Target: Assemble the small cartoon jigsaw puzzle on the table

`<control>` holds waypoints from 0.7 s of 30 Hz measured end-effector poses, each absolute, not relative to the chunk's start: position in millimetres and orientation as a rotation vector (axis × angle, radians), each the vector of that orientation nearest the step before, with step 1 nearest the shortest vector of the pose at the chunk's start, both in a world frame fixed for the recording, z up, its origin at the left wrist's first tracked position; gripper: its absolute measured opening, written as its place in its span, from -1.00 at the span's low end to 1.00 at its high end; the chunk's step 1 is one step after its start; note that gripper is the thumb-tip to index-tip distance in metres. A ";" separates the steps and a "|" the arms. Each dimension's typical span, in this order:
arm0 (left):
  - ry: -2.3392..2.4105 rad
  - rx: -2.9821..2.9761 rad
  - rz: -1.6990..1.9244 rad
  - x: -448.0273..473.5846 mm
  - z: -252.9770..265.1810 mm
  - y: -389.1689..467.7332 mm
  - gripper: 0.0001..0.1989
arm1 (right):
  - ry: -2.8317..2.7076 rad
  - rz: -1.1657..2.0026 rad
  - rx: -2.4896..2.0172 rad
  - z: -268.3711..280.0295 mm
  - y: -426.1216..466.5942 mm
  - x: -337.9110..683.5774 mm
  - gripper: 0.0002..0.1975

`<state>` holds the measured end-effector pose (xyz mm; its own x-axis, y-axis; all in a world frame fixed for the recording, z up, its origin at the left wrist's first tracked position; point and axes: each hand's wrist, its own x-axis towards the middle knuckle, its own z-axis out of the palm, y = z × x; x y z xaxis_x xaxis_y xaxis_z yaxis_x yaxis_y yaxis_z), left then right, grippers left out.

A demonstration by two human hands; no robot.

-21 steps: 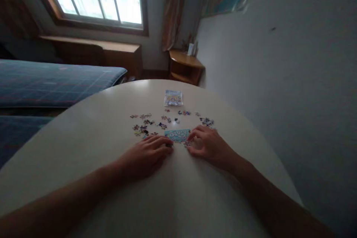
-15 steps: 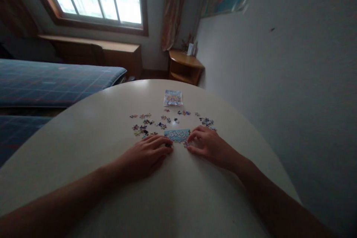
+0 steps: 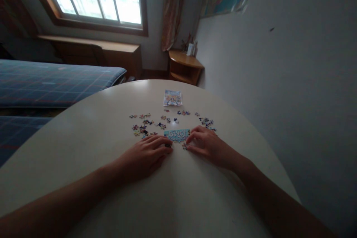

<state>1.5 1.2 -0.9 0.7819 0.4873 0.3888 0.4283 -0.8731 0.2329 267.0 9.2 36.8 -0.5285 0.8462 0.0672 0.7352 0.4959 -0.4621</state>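
A joined strip of jigsaw puzzle, light blue with big white lettering, lies flat between my hands. My right hand holds a small puzzle piece by thumb and fingertip, just below the strip's lower right edge. At the strip's lower left, my left hand rests on the table with thumb and fingers closed around a dark puzzle piece, partly covered by the fingertips. Loose puzzle pieces lie beyond my left hand, and another cluster is just past my right hand.
A printed picture sheet lies toward the far edge of the round white table. Several more loose pieces are scattered before it. A plaid mattress stands left, a corner shelf behind, a wall at right.
The piece at my right fingertips has shifted slightly left and now shows more below the strip. My left hand has hardly moved.
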 end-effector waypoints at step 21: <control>0.737 2.852 0.669 2.4 0.5 1.2 -0.76 | -2.506 0.433 -1.337 31.8 13.6 267.0 -0.93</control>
